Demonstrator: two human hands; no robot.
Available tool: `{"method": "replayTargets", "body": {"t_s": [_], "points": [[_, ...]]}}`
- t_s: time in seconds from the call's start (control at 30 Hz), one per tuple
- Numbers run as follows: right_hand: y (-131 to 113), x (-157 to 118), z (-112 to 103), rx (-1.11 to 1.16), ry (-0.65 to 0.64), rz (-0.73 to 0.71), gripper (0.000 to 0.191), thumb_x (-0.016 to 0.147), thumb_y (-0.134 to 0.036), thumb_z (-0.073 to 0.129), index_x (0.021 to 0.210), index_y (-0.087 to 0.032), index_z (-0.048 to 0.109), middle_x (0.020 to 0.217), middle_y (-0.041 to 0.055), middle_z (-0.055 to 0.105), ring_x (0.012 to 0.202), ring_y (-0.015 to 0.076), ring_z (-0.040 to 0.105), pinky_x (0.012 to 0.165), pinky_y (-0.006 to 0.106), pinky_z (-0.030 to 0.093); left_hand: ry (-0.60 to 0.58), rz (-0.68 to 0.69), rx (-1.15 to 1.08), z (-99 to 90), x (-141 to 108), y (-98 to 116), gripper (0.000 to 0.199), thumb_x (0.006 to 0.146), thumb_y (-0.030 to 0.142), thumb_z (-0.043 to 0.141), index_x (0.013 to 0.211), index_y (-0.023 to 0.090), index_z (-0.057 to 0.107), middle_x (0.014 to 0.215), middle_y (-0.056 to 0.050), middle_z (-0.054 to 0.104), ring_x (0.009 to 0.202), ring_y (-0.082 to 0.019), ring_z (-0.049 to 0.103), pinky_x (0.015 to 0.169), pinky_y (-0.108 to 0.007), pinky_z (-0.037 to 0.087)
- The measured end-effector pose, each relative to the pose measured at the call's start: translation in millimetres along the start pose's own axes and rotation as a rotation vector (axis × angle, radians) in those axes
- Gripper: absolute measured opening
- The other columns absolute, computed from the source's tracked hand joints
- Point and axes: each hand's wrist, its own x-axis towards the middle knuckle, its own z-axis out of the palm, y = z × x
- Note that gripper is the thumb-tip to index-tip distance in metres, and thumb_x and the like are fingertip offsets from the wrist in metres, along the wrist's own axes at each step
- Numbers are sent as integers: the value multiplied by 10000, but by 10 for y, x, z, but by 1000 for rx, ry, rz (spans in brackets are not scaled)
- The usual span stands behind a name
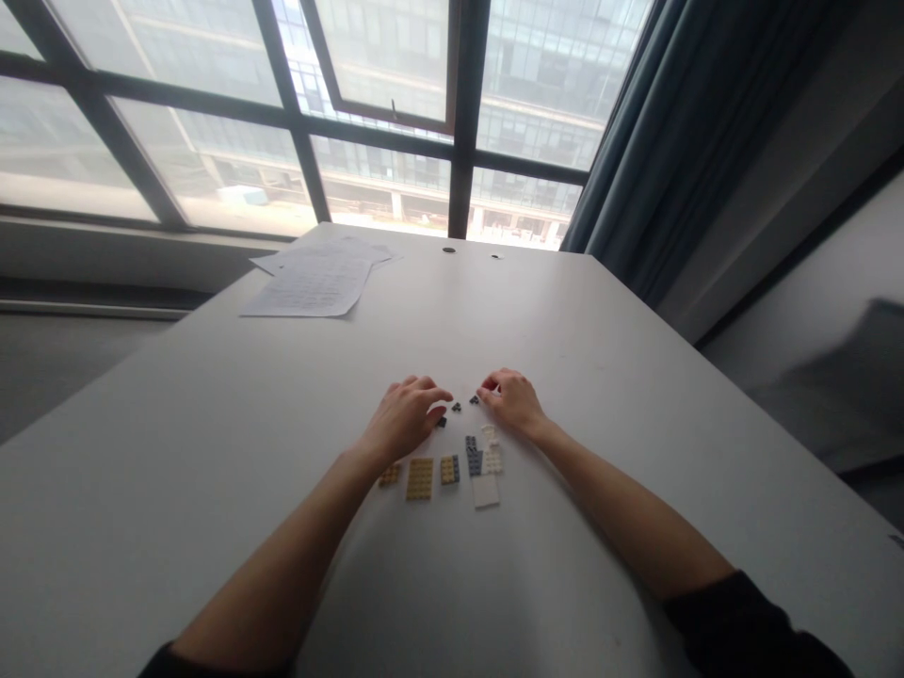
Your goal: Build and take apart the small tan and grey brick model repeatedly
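My left hand (pixel 408 414) hovers low over the table, thumb and forefinger apart. Just by its thumb lies a small black brick (pixel 442 423), and a second black brick (pixel 456 407) sits off the forefinger's tip. My right hand (pixel 511 401) is curled, its fingertips pinched at the edge of another small black brick (pixel 474 400). Closer to me are a tan plate (pixel 419 478), a tan and grey piece (pixel 450 469), a smaller tan piece (pixel 389 475) partly behind my left wrist, dark grey pieces (pixel 475 461), a white studded plate (pixel 492 461) and a smooth white tile (pixel 486 491).
All of this lies on a wide white table (pixel 247 443). Printed sheets of paper (pixel 311 282) rest at its far left. Two round holes are set near the far edge, before a large window (pixel 381 179). A dark curtain (pixel 664 132) hangs at the right.
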Motion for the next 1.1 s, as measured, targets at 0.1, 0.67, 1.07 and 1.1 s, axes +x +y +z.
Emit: {"method": "replayTargets", "body": {"t_s": [0.1, 0.67, 1.07, 1.1], "points": [[-67, -1, 42, -49, -26, 51, 243, 850, -398, 576, 822, -182, 683, 882, 75, 660, 831, 185, 586, 764, 298, 417, -72, -5, 19, 44, 108, 38, 268, 856, 255, 508, 1035, 298, 703, 1058, -49, 665, 997, -228, 555, 902, -369, 395], [55, -41, -48, 109, -77, -93, 167, 782, -172, 602, 900, -201, 717, 858, 33, 620, 826, 151, 553, 811, 268, 419, -38, -38, 33, 125, 159, 85, 209, 817, 267, 550, 949, 261, 713, 996, -55, 674, 980, -246, 552, 873, -380, 388], [70, -29, -39, 301, -108, 42, 118, 784, -209, 608, 803, -144, 706, 823, 49, 641, 746, 142, 552, 745, 266, 417, -16, -69, -140, 137, 199, 86, 195, 811, 302, 561, 830, 232, 742, 930, -54, 697, 929, -240, 579, 859, -366, 410], [81, -26, -48, 335, -124, 64, 147, 796, -232, 598, 825, -136, 705, 807, 47, 652, 719, 136, 556, 712, 256, 424, -17, -80, -173, 130, 201, 65, 220, 823, 324, 544, 849, 228, 740, 927, -48, 700, 899, -223, 594, 834, -340, 428]]}}
